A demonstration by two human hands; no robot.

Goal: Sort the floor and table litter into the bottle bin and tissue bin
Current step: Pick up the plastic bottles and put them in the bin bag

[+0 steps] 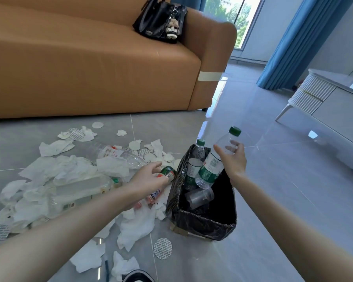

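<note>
Several clear plastic bottles (209, 169) in crinkly black-lined bin (204, 224)

Floor (273, 200): large glossy grey tiles with thin pale joints, reflecting daylight. Sofa (90, 68): tan leather, standing on short dark feet along the far side; a strip of pale tape (210, 76) crosses the front of its arm. A black handbag (157, 23) sits on the seat against that arm (a small bear charm hangs from it). Window (228, 13): tall, bright, green foliage outside. Blue curtains (293, 43) hang to the floor beside it. A white cabinet (324, 102) with a fluted front stands on slanted legs at right. Wall (344, 37): pale grey.
</note>
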